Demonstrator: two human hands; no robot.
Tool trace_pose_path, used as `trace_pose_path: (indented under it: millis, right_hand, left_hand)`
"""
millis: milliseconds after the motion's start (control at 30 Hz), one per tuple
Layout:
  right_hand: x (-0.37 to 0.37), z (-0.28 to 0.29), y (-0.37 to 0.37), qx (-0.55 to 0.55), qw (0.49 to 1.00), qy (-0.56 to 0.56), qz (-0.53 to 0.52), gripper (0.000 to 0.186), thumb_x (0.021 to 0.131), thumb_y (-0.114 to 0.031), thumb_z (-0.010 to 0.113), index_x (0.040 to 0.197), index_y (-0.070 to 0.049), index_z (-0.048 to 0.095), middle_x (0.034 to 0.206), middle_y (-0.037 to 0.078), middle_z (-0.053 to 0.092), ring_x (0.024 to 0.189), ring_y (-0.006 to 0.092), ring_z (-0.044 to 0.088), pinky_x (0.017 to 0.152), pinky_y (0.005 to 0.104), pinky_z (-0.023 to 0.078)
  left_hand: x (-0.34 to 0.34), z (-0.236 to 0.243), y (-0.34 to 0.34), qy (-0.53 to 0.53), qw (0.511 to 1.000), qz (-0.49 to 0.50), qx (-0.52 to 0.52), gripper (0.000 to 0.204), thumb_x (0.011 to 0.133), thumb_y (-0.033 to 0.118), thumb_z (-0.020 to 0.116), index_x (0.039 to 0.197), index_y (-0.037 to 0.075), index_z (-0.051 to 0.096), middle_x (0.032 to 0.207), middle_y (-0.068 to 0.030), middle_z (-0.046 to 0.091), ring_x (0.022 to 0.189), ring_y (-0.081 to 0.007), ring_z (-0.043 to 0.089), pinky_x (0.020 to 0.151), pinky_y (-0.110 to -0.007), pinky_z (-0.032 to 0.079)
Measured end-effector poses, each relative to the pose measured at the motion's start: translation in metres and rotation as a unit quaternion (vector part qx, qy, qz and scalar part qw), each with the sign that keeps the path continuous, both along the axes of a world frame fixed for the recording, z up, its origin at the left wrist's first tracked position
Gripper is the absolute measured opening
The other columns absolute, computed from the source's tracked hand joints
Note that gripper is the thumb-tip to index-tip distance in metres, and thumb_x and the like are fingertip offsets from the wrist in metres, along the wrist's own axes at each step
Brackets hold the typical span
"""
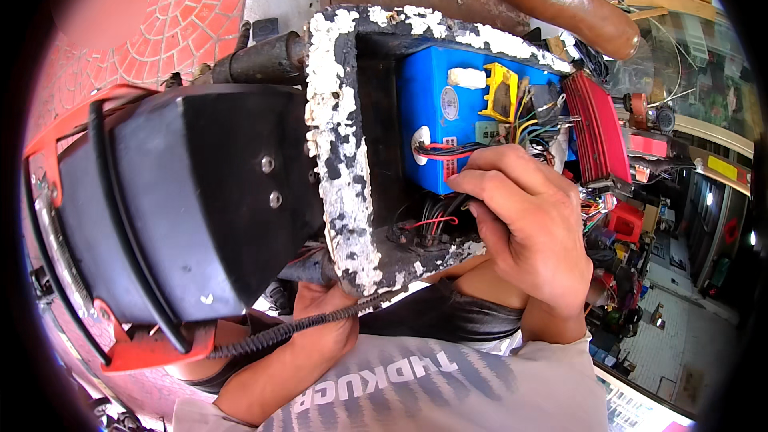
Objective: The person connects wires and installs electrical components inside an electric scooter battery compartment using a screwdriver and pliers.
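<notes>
My right hand point(520, 220) is over the near right corner of a blue battery box point(424, 96). Its fingers are curled and the thumb sits close to the index finger; whatever lies between them is hidden. A bundle of black and red wires point(460, 150) runs from the box's side toward this hand. Below the fingertips a thin red wire point(432, 222) and black cables lie in the compartment. My left hand point(324, 298) reaches under the near left corner of the frame point(348, 192), which is crusted with white foam; its fingers are out of sight.
A black rear fender point(232, 184) with a red metal rack point(152, 344) fills the left. A yellow plastic holder point(501, 92) and loose coloured wires top the battery box. A red finned box point(596, 128) stands beside it. A brown cushion point(568, 8) lies behind.
</notes>
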State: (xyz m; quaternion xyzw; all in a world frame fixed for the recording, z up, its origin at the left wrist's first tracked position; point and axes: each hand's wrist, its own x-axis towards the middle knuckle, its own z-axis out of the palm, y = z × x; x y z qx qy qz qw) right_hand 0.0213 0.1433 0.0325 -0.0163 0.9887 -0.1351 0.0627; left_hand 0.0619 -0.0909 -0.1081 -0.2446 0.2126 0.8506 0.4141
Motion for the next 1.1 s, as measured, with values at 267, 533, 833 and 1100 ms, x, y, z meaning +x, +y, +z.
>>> trace_pose_path:
  millis: [267, 533, 833, 1100]
  right_hand:
    - [-0.009, -0.009, 0.018, 0.039, 0.995, 0.021, 0.095, 0.021, 0.07, -0.006, 0.071, 0.091, -0.007, 0.065, 0.094, 0.007, 0.062, 0.075, 0.0282, 0.061, 0.063, 0.0419, 0.045]
    - [0.0, -0.015, 0.027, 0.009, 0.989, 0.055, 0.138, 0.017, 0.074, -0.01, 0.066, 0.09, -0.005, 0.062, 0.094, 0.009, 0.056, 0.083, 0.0289, 0.058, 0.071, 0.0416, 0.045]
    - [0.039, -0.007, -0.007, -0.12, 0.954, 0.262, 0.082, 0.012, 0.079, -0.016, 0.065, 0.075, -0.005, 0.062, 0.08, 0.011, 0.059, 0.071, 0.0289, 0.066, 0.058, 0.0453, 0.048]
    - [0.156, 0.067, 0.038, -0.092, 0.794, 0.595, -0.081, 0.016, 0.068, -0.015, 0.074, 0.077, -0.005, 0.065, 0.073, 0.009, 0.06, 0.064, 0.0274, 0.063, 0.056, 0.0436, 0.048]
  left_hand:
    - [-0.002, -0.004, -0.003, -0.022, 1.0, -0.006, -0.017, 0.04, 0.093, 0.003, 0.074, 0.132, 0.0, 0.064, 0.126, -0.0108, 0.072, 0.115, -0.0226, 0.069, 0.104, -0.04, 0.053]
    - [0.002, -0.025, -0.012, 0.09, 0.995, -0.018, -0.027, 0.04, 0.091, 0.011, 0.08, 0.128, 0.006, 0.066, 0.123, -0.0062, 0.072, 0.114, -0.022, 0.068, 0.102, -0.041, 0.053]
    - [-0.013, -0.035, -0.009, 0.211, 0.977, -0.006, -0.014, 0.042, 0.092, 0.013, 0.067, 0.133, 0.004, 0.06, 0.128, -0.0091, 0.07, 0.119, -0.0301, 0.067, 0.103, -0.046, 0.056]
    - [-0.034, -0.04, -0.014, 0.277, 0.957, -0.075, 0.044, 0.033, 0.105, 0.033, 0.056, 0.125, 0.009, 0.066, 0.132, -0.0071, 0.068, 0.125, -0.0243, 0.06, 0.11, -0.049, 0.045]
